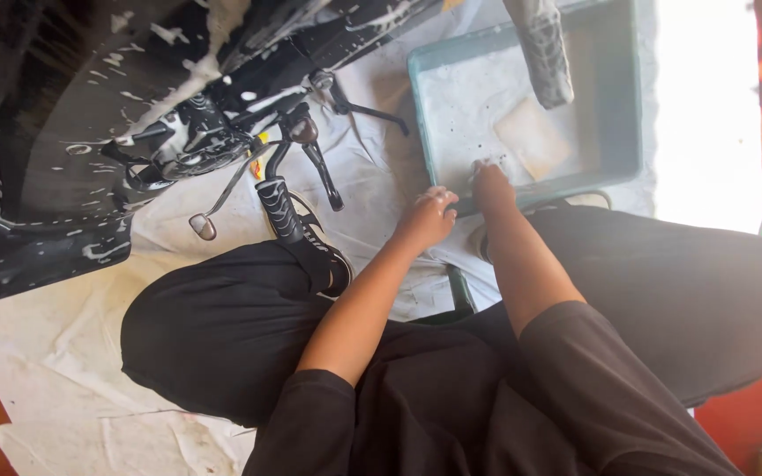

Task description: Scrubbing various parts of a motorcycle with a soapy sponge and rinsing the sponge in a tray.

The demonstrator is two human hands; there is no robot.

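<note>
Right hand (489,181) dips down into the green tub (628,97), right at its near edge. Its fingers are under the soapy water, so I cannot tell if they are spread or curled, or if they hold anything. White foam sits around them.

A pale square sponge (533,137) lies in the tub, just beside that hand but not touching it. It rests low in the tub, likely so it can soak up the suds.

Left hand (429,216) sits on the near rim of the tub — the fingers are curled in and look pressed together, with bits of foam on them. It seems to grip or lean on the rim, maybe to keep the tub from sliding. I cannot tell if anything small is inside the fist.

The person squats low in black clothes, knees wide apart, so both arms can reach the tub between them.

To the left stands a black motorbike (90,115) streaked with white soap. Its foot peg (280,210) and small pedal (203,226) stick out near the person's knee. A grey foamy thing (541,48) hangs over the far part of the tub — I cannot tell what it is. A white sheet (63,370) covers the ground, likely to catch drips.
</note>
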